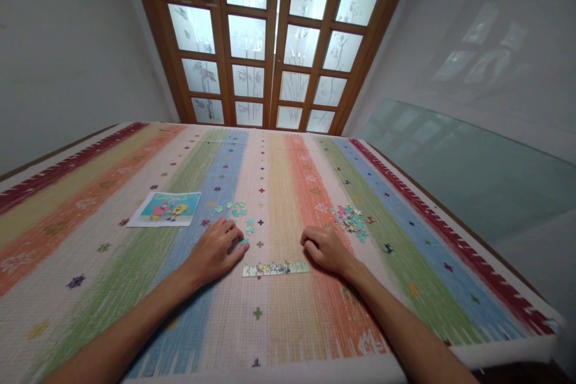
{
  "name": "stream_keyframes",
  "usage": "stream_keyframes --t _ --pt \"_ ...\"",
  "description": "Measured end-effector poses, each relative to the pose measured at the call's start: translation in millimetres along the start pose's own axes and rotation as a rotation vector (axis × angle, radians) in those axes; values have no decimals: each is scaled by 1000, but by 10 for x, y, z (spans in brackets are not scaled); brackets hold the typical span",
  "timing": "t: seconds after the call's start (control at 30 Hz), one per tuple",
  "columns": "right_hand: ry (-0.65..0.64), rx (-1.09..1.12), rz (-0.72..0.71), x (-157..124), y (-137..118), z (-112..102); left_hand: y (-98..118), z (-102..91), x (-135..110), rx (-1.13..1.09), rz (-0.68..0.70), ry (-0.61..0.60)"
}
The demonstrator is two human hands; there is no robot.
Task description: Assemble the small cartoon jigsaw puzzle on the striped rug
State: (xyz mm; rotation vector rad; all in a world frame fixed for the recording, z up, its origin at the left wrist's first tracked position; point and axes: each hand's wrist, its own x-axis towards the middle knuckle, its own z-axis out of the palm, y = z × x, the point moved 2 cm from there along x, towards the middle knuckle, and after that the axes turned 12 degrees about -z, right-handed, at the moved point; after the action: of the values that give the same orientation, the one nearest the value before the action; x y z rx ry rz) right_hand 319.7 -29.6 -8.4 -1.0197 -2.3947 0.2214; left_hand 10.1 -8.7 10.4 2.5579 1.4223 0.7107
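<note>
My left hand [221,247] rests on the striped tablecloth with bent fingers. A small teal jigsaw piece [243,242] shows between its thumb and fingertips. Just beyond that hand lie several loose teal jigsaw pieces [237,209]. My right hand [327,247] is curled closed on the cloth, and nothing shows between its thumb and forefinger; the inside of the palm is hidden. Between and slightly nearer than both hands is a joined strip of jigsaw pieces [276,269], running left to right. A heap of mixed jigsaw pieces [351,221] lies beyond my right hand.
A printed cartoon picture [168,210] lies flat at the left, beyond my left forearm. The striped tablecloth [288,324] covers the wide table. Behind it stand wooden doors with frosted panes [249,36]. A pale glass panel [450,150] leans along the right wall.
</note>
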Motion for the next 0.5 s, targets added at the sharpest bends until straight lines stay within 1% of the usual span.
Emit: stream_keyframes --t 0.07,0.2,0.23,0.4,0.5 --pt "1 0 1 -5 3 4 -8 -24 -2 -34 12 -26" --pt "-2 2 -2 -5 -2 -3 -26 -98 -6 -125 103 -141" --pt "-2 2 -3 -4 -6 -6 -33 -118 -6 -137 119 -151" --pt "6 3 -3 -3 -19 -12 -79 -171 0 -75 79 -91" --pt "1 2 -3 -7 -15 -8 -77 -159 1 -64 90 -109"
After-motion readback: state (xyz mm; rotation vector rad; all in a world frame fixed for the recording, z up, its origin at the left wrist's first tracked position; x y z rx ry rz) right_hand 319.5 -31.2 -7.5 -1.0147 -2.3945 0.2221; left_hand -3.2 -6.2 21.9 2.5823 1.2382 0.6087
